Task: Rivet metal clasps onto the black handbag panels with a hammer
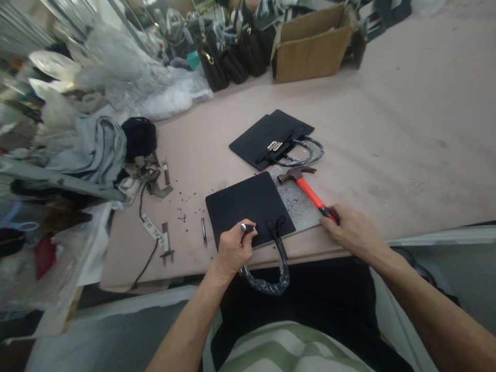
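A black bag panel [242,201] lies flat in front of me, its plastic-wrapped handle [271,287] hanging over the table's near edge. Over the panel's near part, my left hand [234,248] is closed around a short metal punch [247,227], whose lower tip is hidden. My right hand [349,227] grips the dark end of a claw hammer [310,194] with an orange handle. The hammer head is over a pitted grey slab [298,201], which lies partly under the panel. Farther back rests a second black bag panel [267,137] with a gold clasp and wrapped handles.
Left of the panel lie a slim metal rod [203,232], a caliper-like tool [166,243], a black cord [149,266] and scattered black bits. A cardboard box [312,49] and several black handbags [213,64] stand at the back. Plastic wrap [155,88] and cloth crowd the left side.
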A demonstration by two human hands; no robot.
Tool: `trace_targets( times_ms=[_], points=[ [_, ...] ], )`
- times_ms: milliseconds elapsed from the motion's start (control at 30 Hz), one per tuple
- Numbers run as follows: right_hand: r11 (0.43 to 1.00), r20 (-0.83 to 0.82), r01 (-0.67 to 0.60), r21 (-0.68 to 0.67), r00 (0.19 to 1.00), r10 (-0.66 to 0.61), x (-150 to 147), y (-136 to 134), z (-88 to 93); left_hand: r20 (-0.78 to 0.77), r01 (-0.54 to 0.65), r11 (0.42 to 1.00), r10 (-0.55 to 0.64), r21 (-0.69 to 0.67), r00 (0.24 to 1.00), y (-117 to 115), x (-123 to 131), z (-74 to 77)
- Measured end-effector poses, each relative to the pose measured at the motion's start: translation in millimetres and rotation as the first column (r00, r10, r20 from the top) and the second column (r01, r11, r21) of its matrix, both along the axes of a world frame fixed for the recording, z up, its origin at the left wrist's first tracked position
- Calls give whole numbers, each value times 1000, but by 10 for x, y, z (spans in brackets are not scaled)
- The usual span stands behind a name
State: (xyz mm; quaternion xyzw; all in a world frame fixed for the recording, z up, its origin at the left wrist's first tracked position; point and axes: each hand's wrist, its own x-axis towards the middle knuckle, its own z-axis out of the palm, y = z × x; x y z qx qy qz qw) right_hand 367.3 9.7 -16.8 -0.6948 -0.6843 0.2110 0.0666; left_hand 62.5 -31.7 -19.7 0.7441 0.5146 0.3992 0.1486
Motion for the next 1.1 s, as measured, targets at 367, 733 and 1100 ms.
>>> trace_targets(
  times_ms=[367,733,1100],
  points=[
    [869,-594,70,-490,703,-392,1,22,523,24,37,999,-36,-4,999,15,37,-9],
    [810,-757,53,-584,326,-567,-499,-17,710,38,36,999,-36,9,999,31,57,-62],
    [881,-95,-388,271,900,425,-270,-392,1329,46,21,999,-22,35,999,39,53,-122]
  ],
)
